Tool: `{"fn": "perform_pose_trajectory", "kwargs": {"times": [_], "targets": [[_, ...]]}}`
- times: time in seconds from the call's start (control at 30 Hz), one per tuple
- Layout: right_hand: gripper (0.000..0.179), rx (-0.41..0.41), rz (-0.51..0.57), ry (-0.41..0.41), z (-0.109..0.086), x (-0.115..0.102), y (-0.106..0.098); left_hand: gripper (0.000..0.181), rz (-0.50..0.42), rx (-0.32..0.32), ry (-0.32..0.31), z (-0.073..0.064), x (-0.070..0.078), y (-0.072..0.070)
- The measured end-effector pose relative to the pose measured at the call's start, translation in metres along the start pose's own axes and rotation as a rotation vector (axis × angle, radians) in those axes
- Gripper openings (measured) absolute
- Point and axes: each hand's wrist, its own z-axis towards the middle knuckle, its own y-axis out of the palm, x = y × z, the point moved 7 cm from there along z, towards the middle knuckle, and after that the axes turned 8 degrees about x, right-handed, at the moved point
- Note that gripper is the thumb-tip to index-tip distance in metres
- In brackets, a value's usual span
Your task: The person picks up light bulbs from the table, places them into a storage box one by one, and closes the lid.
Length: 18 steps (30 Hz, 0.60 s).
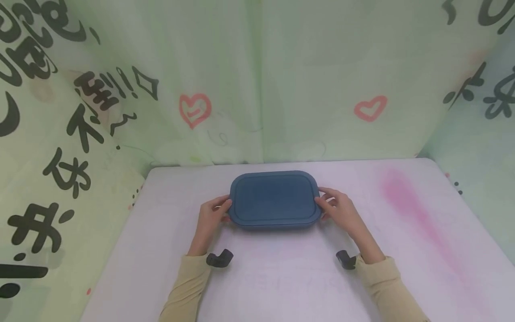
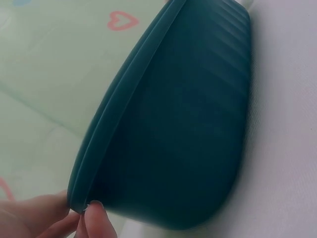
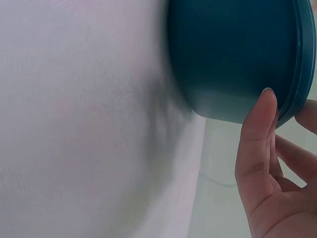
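Observation:
A blue rectangular lidded box with rounded corners is at the far middle of the table, its lid facing up. At its left end, my left hand pinches the rim, thumb on top. My right hand grips the rim at the opposite end in the same way. Fingers curl under the lid's edge in the left wrist view, beside the box's ribbed side wall. In the right wrist view, fingers lie against the wall below the rim. Whether the base touches the table cannot be told.
The white table has a pink stain on its right side. Pale green curtains with hearts and dark lettering enclose the back and sides. Small black wrist pieces show beside the beige sleeves.

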Motion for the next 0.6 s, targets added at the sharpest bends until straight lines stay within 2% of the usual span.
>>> {"fn": "perform_pose_trajectory", "kwargs": {"times": [0.6], "targets": [[0.055,-0.027,0.036,0.058,0.0085,0.0104,0.0032,0.035,-0.008,0.006,-0.01,0.0006,0.0034,0.0038]]}}
